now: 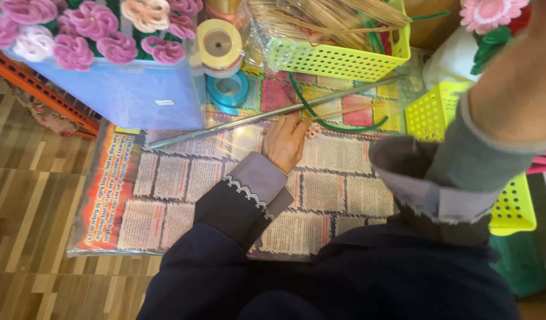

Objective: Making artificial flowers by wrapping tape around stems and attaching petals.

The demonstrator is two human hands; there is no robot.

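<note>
One small pink flower lies on the printed paper sheet, pinched at the fingertips of the left hand, which also rests on a thin wooden stick running off to the right. Just above the fingers a long grey metal rod crosses the sheet at a slant, and a green wire curves beneath it. Beyond the rod stand a yellow-green basket full of wooden sticks, a cream ribbon roll stacked over a blue ribbon roll, and a clear blue box packed with pink fabric flowers. The right hand is out of view; only its raised forearm in a grey sleeve shows, so its grip cannot be told. Behind that arm sit another yellow basket and a white vase with a pink flower. The sheet's lower middle lies open for movement; its left edge meets a wood-patterned floor.
</note>
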